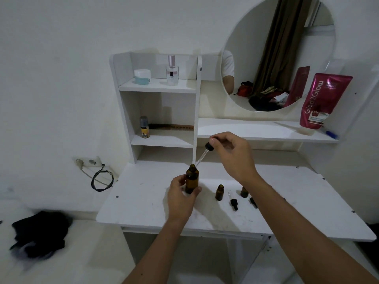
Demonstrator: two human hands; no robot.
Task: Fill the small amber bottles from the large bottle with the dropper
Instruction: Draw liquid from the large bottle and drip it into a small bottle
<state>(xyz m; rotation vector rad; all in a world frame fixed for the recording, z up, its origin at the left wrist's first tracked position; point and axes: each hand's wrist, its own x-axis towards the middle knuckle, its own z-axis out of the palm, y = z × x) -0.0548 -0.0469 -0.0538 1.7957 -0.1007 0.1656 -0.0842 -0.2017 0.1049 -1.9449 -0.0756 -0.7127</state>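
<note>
The large amber bottle (192, 178) stands uncapped on the white table (143, 197). My left hand (181, 194) grips its lower body. My right hand (233, 155) pinches the black bulb of a glass dropper (203, 155), held tilted with its tip right at the large bottle's mouth. Two small amber bottles stand open to the right: one (219, 192) in plain view, the other (244, 191) partly hidden behind my right forearm. Two small dropper caps (233, 203) (253, 202) lie on the table beside them.
A white shelf unit (160, 87) behind the table holds a jar, a perfume bottle, a small yellow bottle and a comb. A pink tube (320, 101) leans beside the round mirror (279, 54). A cable (101, 180) hangs at the left wall. Dark cloth (41, 232) lies lower left.
</note>
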